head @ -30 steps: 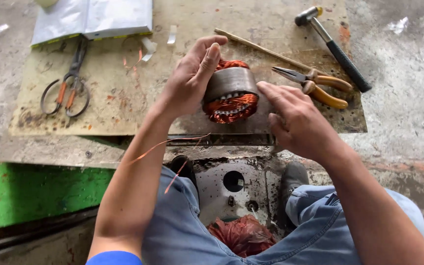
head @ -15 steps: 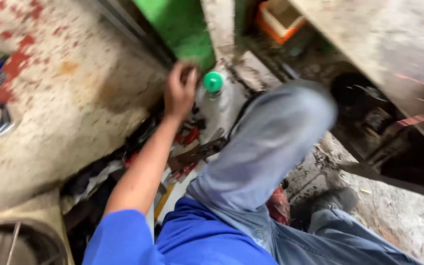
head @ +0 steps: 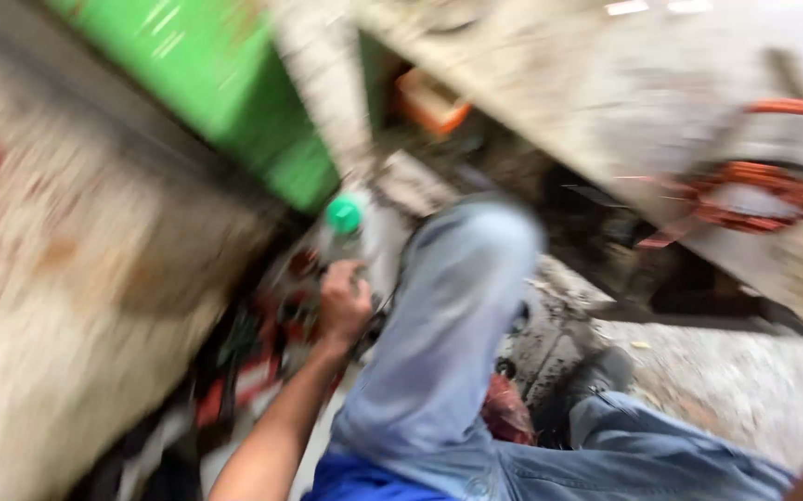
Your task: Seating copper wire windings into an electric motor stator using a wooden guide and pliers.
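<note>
Down beside the knee, left hand (head: 344,301) is curled into a cramped heap of red and black tools (head: 262,357), grasp too blurry to tell; clear plastic bottle with round green cap (head: 344,215) stands just above, green panel (head: 225,83) close behind

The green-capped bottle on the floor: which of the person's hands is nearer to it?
Left. The left hand is down among the clutter just below the green-capped bottle, close to it. The right hand is not in view.
</note>
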